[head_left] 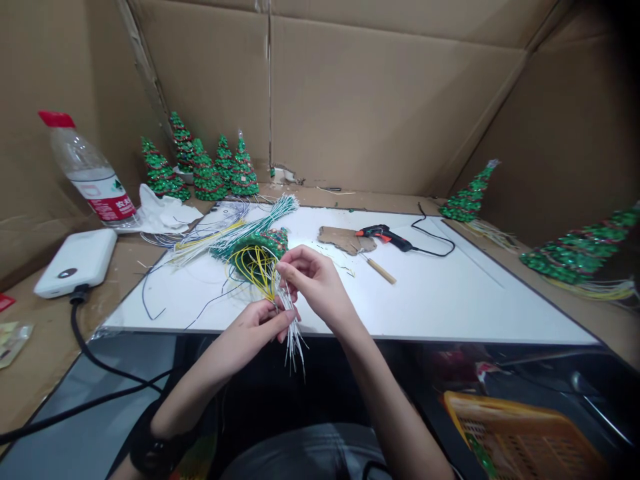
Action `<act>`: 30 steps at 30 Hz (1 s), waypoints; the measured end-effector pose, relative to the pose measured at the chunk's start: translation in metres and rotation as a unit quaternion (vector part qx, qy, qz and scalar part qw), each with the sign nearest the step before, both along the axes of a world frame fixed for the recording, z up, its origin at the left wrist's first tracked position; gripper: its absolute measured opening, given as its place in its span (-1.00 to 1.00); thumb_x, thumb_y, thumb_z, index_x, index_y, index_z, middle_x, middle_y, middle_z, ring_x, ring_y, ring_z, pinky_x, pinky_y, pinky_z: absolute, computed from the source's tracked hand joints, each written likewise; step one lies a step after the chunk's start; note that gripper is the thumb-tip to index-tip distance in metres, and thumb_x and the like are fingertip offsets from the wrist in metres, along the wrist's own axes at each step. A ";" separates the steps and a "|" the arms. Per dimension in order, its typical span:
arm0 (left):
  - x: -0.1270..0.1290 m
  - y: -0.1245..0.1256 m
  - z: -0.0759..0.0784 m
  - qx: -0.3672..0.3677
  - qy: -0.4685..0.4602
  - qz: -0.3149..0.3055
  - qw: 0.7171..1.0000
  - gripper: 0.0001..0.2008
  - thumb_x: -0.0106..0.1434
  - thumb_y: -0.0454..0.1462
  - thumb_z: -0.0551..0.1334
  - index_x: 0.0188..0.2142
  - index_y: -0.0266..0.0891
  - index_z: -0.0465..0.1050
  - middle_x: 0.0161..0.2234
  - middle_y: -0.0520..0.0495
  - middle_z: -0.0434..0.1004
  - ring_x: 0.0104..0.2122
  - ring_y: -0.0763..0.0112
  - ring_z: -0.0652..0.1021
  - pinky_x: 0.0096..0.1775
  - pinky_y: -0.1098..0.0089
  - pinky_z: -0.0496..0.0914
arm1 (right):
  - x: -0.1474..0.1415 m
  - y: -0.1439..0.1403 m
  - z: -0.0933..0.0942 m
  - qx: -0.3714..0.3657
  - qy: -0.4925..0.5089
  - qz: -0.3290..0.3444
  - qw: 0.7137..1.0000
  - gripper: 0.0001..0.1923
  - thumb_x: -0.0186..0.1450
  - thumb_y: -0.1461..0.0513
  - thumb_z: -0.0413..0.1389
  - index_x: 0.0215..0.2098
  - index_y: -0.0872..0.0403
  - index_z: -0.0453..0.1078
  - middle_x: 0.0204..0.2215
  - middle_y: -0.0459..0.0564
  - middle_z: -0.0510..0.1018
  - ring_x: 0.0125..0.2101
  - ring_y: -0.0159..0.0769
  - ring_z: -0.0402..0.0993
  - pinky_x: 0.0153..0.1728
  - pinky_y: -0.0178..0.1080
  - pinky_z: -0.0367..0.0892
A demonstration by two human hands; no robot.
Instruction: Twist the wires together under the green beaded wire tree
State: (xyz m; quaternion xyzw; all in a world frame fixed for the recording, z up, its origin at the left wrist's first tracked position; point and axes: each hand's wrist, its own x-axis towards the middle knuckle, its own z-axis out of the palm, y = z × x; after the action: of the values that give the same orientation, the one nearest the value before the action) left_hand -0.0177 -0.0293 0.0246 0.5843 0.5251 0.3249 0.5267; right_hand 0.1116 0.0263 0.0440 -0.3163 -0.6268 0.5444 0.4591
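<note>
The left hand (260, 323) pinches the white wires (293, 337) beneath the beaded tree (257, 245); the right hand (313, 280) closes on them above. Keep both grips tight, strands parallel, clear of the yellow wires (255, 265)

A work nook walled in with brown cardboard

Large cardboard sheets (380, 100) stand as walls on the left, back and right, joined by a vertical seam near the middle and creased on the right. A white board (450, 293) lies flat on the cardboard-covered tabletop (45, 333), its near edge meeting a dark glossy surface (100, 400). Light falls evenly from above, and the far right corner sinks into shadow. An orange basket (520, 433) sits low at the right.
</note>
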 end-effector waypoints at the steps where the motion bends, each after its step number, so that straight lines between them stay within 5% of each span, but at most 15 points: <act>1: 0.000 0.000 0.000 -0.002 -0.003 0.000 1.000 -0.66 0.13 -0.01 0.12 -0.58 -0.20 0.22 -0.58 0.09 0.25 -0.53 0.45 0.28 -0.42 0.41 0.17 | 0.000 0.000 -0.001 -0.001 0.001 0.000 1.000 -0.84 0.17 0.16 0.11 -0.42 0.08 0.26 -0.64 -0.19 0.37 -0.68 -0.51 0.23 -0.64 -0.40 0.21; 8: 0.002 -0.001 0.000 -0.010 -0.026 0.022 0.999 -0.67 0.11 -0.02 0.14 -0.57 -0.20 0.20 -0.59 0.11 0.22 -0.54 0.47 0.26 -0.44 0.41 0.15 | -0.001 0.000 -0.002 0.009 -0.009 -0.007 1.000 -0.84 0.18 0.15 0.09 -0.41 0.08 0.25 -0.63 -0.18 0.35 -0.66 -0.49 0.23 -0.63 -0.39 0.20; 14: 0.001 0.000 -0.002 -0.008 -0.015 0.017 1.000 -0.64 0.11 0.01 0.13 -0.57 -0.20 0.17 -0.59 0.10 0.18 -0.56 0.48 0.23 -0.48 0.43 0.12 | 0.017 -0.018 -0.001 0.060 -0.139 -0.074 0.986 -0.81 0.25 0.10 0.03 -0.37 0.06 0.27 -0.48 -0.12 0.40 -0.47 -0.42 0.31 -0.50 -0.37 0.20; 20: 0.001 0.000 -0.002 0.004 -0.017 0.004 1.000 -0.65 0.12 -0.01 0.13 -0.57 -0.21 0.19 -0.60 0.11 0.15 -0.57 0.50 0.20 -0.50 0.44 0.10 | 0.030 -0.028 0.003 0.062 -0.251 -0.016 0.966 -0.86 0.21 0.19 0.07 -0.46 0.09 0.35 -0.55 -0.12 0.43 -0.53 -0.42 0.28 -0.52 -0.36 0.14; 30: 0.001 -0.001 -0.002 0.017 0.018 -0.006 1.000 -0.66 0.14 -0.04 0.12 -0.59 -0.22 0.16 -0.62 0.13 0.11 -0.59 0.52 0.16 -0.51 0.43 0.07 | 0.035 -0.028 0.001 0.021 -0.237 0.029 0.971 -0.94 0.18 0.26 0.09 -0.43 0.09 0.38 -0.52 -0.13 0.43 -0.49 -0.41 0.30 -0.48 -0.36 0.15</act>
State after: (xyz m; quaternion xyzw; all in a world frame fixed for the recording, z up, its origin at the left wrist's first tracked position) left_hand -0.0171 -0.0300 0.0227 0.6017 0.5259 0.3200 0.5089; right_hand 0.1465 -0.0012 0.0451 -0.4082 -0.7376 0.4542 0.2883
